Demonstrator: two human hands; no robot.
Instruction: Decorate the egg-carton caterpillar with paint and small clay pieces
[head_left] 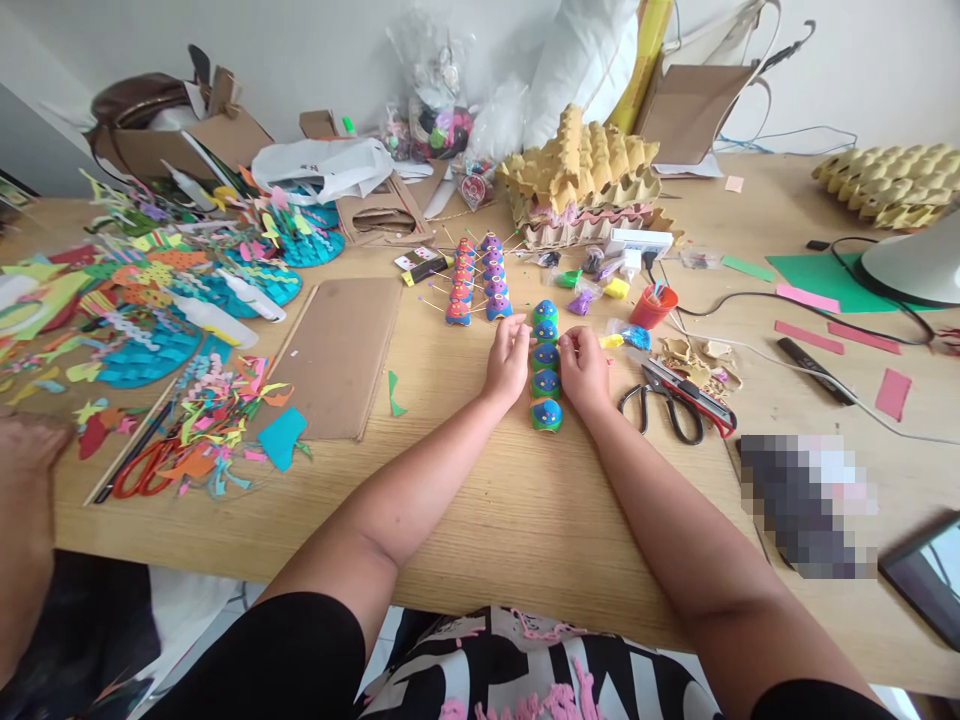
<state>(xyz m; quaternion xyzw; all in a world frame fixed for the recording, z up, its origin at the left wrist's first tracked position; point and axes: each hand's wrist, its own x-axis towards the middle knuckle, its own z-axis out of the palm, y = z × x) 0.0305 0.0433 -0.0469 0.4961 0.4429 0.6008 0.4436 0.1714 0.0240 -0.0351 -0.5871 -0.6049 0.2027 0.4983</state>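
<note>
Short black sleeves [292, 655], black-and-white patterned front [649, 685], raggedy pink markings [559, 700]

Open tabletop [491, 520] nearside, black scissors [670, 401] blocking right

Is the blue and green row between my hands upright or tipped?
Upright: the row has its blue domes facing up, green beneath.

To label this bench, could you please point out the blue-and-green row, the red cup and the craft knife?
Blue-and-green row [546, 356]: head view, top of its middle piece.
Red cup [652, 311]: head view, front wall.
Craft knife [690, 389]: head view, middle of its body.
</note>
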